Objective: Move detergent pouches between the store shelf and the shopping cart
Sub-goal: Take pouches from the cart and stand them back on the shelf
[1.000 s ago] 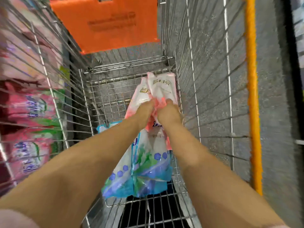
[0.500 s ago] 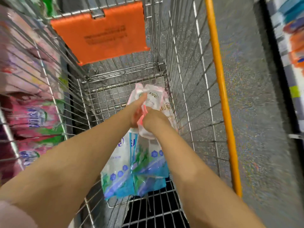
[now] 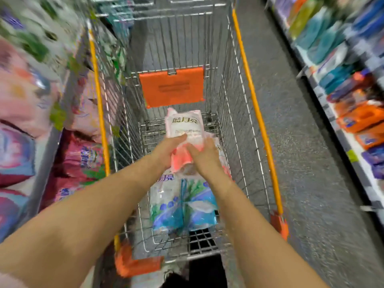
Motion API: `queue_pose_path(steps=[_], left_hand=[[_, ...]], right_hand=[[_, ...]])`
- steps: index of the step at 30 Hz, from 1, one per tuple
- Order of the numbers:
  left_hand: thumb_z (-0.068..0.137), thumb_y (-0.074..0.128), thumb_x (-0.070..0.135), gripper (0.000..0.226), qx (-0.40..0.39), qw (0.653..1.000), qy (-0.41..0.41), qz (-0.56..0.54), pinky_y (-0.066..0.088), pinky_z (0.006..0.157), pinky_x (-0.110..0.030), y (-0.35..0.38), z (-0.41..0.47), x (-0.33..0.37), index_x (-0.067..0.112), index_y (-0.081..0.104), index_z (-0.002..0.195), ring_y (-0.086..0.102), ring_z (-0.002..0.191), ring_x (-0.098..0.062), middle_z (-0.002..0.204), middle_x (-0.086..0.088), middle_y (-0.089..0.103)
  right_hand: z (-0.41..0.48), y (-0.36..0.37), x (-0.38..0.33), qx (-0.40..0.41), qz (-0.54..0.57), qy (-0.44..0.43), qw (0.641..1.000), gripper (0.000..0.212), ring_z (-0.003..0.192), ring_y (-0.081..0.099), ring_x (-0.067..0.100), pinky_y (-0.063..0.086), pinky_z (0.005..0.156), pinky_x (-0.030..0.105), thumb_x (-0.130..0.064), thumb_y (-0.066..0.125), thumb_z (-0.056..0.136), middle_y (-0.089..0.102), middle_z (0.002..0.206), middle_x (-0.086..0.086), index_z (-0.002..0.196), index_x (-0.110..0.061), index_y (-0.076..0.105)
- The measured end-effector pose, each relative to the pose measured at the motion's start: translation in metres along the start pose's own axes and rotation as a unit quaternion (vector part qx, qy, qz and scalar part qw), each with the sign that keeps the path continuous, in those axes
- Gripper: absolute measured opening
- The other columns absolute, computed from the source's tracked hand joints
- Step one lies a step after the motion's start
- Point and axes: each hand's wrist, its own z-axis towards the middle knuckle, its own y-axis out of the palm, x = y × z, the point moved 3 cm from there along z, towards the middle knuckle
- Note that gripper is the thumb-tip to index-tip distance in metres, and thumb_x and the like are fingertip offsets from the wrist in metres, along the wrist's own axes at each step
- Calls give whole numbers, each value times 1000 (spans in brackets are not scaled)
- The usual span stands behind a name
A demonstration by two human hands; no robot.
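A pink and white detergent pouch (image 3: 184, 126) is lifted inside the wire shopping cart (image 3: 234, 113). My left hand (image 3: 168, 151) grips its left side and my right hand (image 3: 204, 157) grips its lower right part. Below my hands, two blue and white pouches (image 3: 182, 206) lie side by side on the cart floor. Part of another pink pouch shows to the right under my right hand. The store shelf (image 3: 47, 142) on the left holds several pink pouches (image 3: 81, 159).
An orange flap (image 3: 171, 87) hangs at the cart's far end. Orange rails (image 3: 257, 119) run along the cart's top edges. A grey aisle floor (image 3: 301, 163) lies to the right, bordered by a shelf (image 3: 353, 113) of blue and orange detergent containers.
The view has tilted up and pulled back, showing the whole cart and both shelves. Both hands have raised the pink pouch higher above the blue pouches.
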Motion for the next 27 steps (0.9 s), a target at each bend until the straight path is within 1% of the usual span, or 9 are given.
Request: queue_pose_path(steps=[4, 8, 10, 12, 13, 16, 17, 22, 27], left_hand=[[85, 60, 6, 40, -18, 996, 88, -12, 52, 80, -49, 6, -74, 27, 7, 53, 125, 64, 91, -32, 112, -19, 64], [90, 52, 1, 28, -64, 982, 175, -20, 57, 70, -41, 21, -150, 48, 9, 57, 116, 69, 76, -26, 90, -11, 71], [90, 52, 0, 30, -78, 974, 213, -15, 55, 79, -45, 30, -190, 58, 10, 56, 117, 67, 86, -30, 100, -14, 69], [88, 56, 2, 35, -77, 968, 240, -9, 50, 88, -51, 37, -231, 68, 10, 54, 122, 63, 98, -36, 113, -19, 64], [88, 57, 4, 35, -68, 966, 248, -3, 52, 84, -48, 40, -253, 72, 9, 54, 123, 64, 95, -35, 112, -18, 64], [90, 55, 8, 35, -56, 958, 280, 17, 58, 58, -33, 50, -321, 79, 4, 52, 125, 69, 71, -22, 97, -14, 66], [91, 54, 7, 35, -58, 951, 301, 25, 58, 57, -31, 55, -342, 79, 4, 51, 125, 70, 68, -20, 96, -13, 67], [92, 49, 5, 27, -65, 919, 390, -3, 58, 70, -39, 80, -446, 63, 8, 55, 118, 70, 77, -24, 93, -13, 70], [94, 46, 8, 21, -26, 885, 464, -22, 59, 68, -38, 80, -557, 29, 7, 57, 112, 70, 77, -24, 91, -12, 72]], right_hand=[[-51, -11, -31, -9, 105, -4, 994, 67, 108, 60, 30, 50, 95, 46, -39, 67, 80, 58, 124, 12, 133, -8, 38], [-108, -32, -68, -13, 108, -78, 991, 57, 103, 63, 28, 51, 91, 48, -36, 67, 81, 60, 118, 10, 126, -11, 42], [-136, -41, -88, -16, 99, -118, 988, 67, 101, 63, 29, 52, 90, 49, -44, 68, 71, 60, 116, 9, 125, -15, 41], [-163, -50, -106, -25, 108, -154, 982, 66, 100, 63, 28, 53, 88, 48, -38, 71, 74, 60, 117, 10, 127, -15, 39], [-177, -55, -114, -34, 117, -176, 977, 62, 99, 64, 28, 53, 87, 48, -33, 71, 78, 60, 118, 10, 128, -15, 39], [-223, -72, -135, -68, 141, -219, 963, 60, 98, 66, 28, 54, 87, 49, -28, 73, 78, 62, 116, 8, 127, -16, 41], [-239, -78, -141, -83, 154, -232, 957, 61, 97, 66, 28, 54, 86, 49, -26, 74, 78, 62, 116, 9, 128, -16, 40], [-323, -111, -162, -181, 181, -326, 910, 63, 96, 65, 26, 58, 75, 39, -10, 70, 82, 59, 121, 12, 133, -11, 35], [-414, -116, -176, -289, 175, -380, 861, 55, 103, 64, 33, 54, 84, 51, -10, 72, 80, 60, 120, 15, 124, -14, 41]])
